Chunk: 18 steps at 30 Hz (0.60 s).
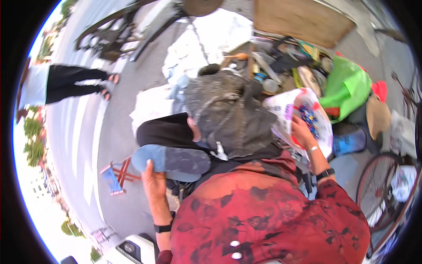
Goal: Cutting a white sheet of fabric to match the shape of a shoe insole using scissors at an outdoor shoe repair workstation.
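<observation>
My left hand (153,178) grips a pair of insoles (182,159), with the thumb on top near one end. The upper one is blue-grey at that end and dark grey at the other; a second lighter edge shows beneath it. My right hand (301,132) is closed at the mouth of a white printed plastic bag (281,114), its fingers curled at the rim and partly hidden. Small blue and multicoloured pieces (310,118) lie inside the bag. A worn, stained dark cloth (228,110) covers my lap between the two hands.
Beyond my lap lies a pile of tools, jars and scraps (281,61), with a wooden board (301,22) behind it. A green bag (347,88) and bicycle wheel (380,191) are at right. A folding stool (116,178) and a standing person (66,83) are at left.
</observation>
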Available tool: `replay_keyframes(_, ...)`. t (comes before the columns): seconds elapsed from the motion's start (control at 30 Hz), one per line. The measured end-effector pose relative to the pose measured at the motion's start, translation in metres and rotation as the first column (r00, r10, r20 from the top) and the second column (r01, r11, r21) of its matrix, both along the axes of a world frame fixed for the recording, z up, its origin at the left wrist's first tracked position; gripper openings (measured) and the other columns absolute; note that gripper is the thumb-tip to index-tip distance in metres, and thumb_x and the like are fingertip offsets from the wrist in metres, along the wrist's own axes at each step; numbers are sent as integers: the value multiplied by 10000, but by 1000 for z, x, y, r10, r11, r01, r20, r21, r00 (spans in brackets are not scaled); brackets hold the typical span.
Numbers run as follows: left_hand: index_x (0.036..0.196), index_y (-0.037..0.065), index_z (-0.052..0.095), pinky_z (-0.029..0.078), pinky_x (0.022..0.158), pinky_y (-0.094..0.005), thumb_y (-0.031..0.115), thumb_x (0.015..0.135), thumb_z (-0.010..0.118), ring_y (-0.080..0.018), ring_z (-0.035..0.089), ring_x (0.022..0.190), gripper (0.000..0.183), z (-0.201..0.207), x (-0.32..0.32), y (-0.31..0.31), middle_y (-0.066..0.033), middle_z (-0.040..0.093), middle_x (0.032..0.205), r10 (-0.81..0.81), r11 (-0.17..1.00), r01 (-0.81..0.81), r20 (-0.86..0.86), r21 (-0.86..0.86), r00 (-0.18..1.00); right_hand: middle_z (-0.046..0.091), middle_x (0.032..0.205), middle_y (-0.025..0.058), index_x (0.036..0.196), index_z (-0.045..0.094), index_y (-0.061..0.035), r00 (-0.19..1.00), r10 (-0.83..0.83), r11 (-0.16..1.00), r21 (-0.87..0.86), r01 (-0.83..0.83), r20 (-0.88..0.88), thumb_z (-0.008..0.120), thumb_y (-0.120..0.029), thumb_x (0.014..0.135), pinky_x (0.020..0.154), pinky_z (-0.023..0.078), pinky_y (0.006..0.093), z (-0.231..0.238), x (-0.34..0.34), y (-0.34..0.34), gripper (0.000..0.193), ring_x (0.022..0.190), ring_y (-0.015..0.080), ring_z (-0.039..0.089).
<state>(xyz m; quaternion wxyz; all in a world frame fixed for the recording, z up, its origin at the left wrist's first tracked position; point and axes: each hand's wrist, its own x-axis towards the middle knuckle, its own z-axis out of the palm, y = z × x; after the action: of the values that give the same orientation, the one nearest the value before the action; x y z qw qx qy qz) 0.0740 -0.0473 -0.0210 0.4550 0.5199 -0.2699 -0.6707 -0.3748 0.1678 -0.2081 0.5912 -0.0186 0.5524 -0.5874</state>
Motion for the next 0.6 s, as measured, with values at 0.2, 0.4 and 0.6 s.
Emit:
replay_keyframes(0.2,1215,46,463,528,882,-374,82,882,625,-212,623,1016,373,4,-33,2,-80,604,1137,5,999,-3,-77,32,997,642,1029,107,1133,594,-37,568,203,974,102,-204,-798,538,-172,894,846,465,333,-173,-57,55,280,962,201,597)
replay_keyframes(0.4,1172,64,512,540,857,-367,114,880,641,-189,643,959,324,-1,-18,17,-47,634,1070,53,999,-53,-77,4,996,679,780,161,953,672,-49,107,542,840,534,-94,-834,617,-300,800,630,515,418,-83,-38,36,299,725,372,660)
replay_keyframes(0.6,1170,53,517,535,855,-370,120,880,635,-194,641,965,320,1,-21,11,-64,636,1077,45,999,-44,-83,13,996,683,809,156,965,674,-50,79,562,825,551,-126,-823,599,-292,814,657,518,410,-69,-39,13,295,754,366,662)
